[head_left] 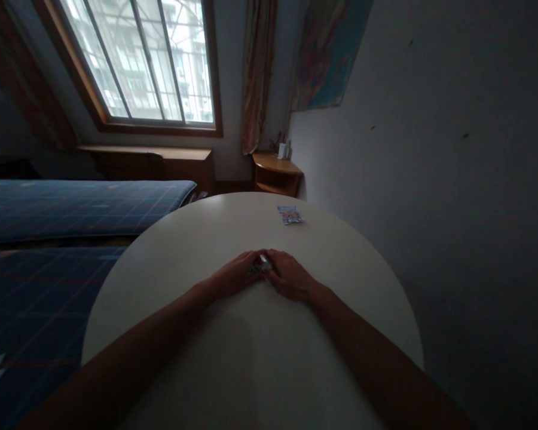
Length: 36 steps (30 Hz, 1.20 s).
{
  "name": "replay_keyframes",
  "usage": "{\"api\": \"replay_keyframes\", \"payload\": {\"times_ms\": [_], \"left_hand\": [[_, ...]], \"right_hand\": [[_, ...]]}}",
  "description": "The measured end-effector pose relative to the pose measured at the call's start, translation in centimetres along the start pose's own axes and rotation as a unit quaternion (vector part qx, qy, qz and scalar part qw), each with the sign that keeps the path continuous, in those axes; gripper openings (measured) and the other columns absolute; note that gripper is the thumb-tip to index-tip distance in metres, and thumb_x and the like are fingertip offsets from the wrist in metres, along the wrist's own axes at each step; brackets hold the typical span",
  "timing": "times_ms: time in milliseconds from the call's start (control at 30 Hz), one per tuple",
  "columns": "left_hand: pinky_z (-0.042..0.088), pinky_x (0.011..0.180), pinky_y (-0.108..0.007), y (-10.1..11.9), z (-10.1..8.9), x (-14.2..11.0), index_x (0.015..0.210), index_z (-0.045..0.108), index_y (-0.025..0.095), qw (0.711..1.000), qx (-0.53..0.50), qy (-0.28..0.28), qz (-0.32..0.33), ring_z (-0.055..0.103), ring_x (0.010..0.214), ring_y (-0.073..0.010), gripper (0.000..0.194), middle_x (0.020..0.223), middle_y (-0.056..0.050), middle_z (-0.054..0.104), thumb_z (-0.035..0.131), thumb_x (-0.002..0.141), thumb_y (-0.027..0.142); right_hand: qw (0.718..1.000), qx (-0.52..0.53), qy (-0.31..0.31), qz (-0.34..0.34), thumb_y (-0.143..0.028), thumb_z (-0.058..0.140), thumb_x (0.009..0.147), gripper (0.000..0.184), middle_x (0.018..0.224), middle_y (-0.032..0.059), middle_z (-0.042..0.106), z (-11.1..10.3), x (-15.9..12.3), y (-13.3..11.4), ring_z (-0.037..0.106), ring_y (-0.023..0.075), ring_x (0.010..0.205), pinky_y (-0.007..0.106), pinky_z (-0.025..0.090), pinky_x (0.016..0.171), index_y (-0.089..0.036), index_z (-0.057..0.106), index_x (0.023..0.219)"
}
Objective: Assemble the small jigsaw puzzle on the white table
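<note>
My left hand (237,272) and my right hand (289,275) meet over the middle of a round white table (197,233). Their fingertips come together and their fingers curve round a small, shiny, patterned thing (262,266). Grey and pale specks of it show in the gap between the hands; the fingers hide most of it, so its kind is unclear. Beyond the hands, towards the far edge, lies a small colourful printed picture or packet (290,215), apart from both hands.
A bed with a blue checked cover (80,209) stands along the table's left side. A plain wall (452,227) rises on the right. Past the far edge are a wooden corner shelf (275,162), a long desk (179,153) and a barred window (147,60) with curtains.
</note>
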<state>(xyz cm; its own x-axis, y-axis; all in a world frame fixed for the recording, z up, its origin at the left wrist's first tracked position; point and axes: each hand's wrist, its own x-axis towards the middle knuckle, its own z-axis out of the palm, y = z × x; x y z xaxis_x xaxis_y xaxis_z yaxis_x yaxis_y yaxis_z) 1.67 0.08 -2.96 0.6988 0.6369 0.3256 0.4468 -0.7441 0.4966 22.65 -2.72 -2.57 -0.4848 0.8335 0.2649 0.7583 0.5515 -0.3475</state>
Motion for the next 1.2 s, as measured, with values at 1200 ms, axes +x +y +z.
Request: {"api": "replay_keyframes", "payload": {"times_ms": [1200], "left_hand": [[0.043, 0.073, -0.031, 0.6, -1.5, -0.5, 0.09, 0.055, 0.02, 0.988, 0.149, -0.026, -0.005, 0.057, 0.083, -0.0208, 0.022, 0.089, -0.004, 0.06, 0.054, 0.094, 0.042]], "right_hand": [[0.995, -0.053, 0.056, 0.06, -0.034, 0.063, 0.083, 0.021, 0.077, 0.004, 0.058, -0.8, -0.8, -2.2, 0.051, 0.0172, 0.072, 0.028, 0.038, 0.066, -0.021, 0.054, 0.069]]}}
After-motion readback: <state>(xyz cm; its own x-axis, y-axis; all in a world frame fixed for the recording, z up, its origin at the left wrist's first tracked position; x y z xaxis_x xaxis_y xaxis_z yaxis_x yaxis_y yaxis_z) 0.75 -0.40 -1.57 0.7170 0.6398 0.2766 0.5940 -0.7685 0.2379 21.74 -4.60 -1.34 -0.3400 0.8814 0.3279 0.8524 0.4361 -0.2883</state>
